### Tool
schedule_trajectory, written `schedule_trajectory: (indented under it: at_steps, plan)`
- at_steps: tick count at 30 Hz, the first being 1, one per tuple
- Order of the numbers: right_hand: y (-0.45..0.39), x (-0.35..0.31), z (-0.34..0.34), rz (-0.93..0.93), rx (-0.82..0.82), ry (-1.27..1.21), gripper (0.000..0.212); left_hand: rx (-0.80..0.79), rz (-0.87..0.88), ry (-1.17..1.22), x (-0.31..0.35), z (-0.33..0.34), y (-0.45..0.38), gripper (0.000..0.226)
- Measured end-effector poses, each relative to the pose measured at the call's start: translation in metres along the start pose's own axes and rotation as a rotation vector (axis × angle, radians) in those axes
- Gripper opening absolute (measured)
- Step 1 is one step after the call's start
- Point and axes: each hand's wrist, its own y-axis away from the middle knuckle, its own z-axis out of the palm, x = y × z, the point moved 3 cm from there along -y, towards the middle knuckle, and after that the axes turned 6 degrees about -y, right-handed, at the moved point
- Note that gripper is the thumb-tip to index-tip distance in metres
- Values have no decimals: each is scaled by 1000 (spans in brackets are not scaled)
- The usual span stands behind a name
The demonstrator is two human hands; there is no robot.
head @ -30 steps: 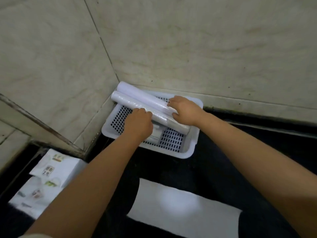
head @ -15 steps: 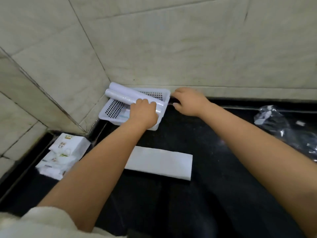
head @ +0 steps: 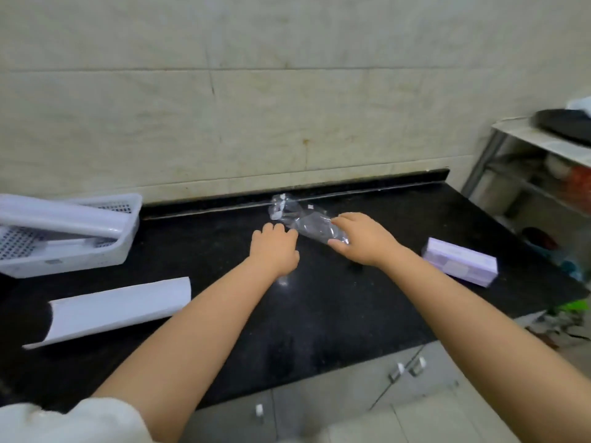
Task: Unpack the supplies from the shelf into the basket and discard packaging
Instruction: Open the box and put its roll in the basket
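Head view: a crumpled clear wrapper (head: 307,220) lies near the worktop's (head: 319,314) back edge. It is gripped at its near end by the right hand (head: 359,239), thumb under, fingers over. The left hand (head: 274,251) is curled just beside it; contact cannot be told. The basket (head: 105,247), with rolls (head: 64,219) laid in it, sits at the back left corner. A white sheet (head: 118,306) lies near the left edge, a purple box (head: 460,265) near the right.

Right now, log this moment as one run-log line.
right hand: gripping clear plastic wrapper | left hand: beside it, curled | rolls: in white basket | counter
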Motion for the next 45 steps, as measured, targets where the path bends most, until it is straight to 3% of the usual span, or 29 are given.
schedule_trajectory:
  at_steps: [12,16,22,30,34,38,42,45]
  plan:
    - [145,217,-37,472,18,-57,49,-32,251,51,188,-13,-42,40]
    - [149,303,-26,544,-43,-71,45,-105,266,39,243,6,-86,45]
    - [117,398,5,486,-168,-167,57,-224,160,96,309,35,-160,47]
    - [80,431,58,357,-314,-324,87,-260,-108,393,339,74,-189,38]
    - [70,436,73,389,-249,-378,81,-299,-217,497,335,90,-191,44]
    - [70,441,74,476,-169,-618,71,-342,-311,670,335,98,-191,51]
    - [61,431,68,478,-169,-1036,43,-371,-387,1098,338,92,-195,50]
    - [50,412,65,463,-291,-1223,58,-343,-392,1483,335,81,-188,31]
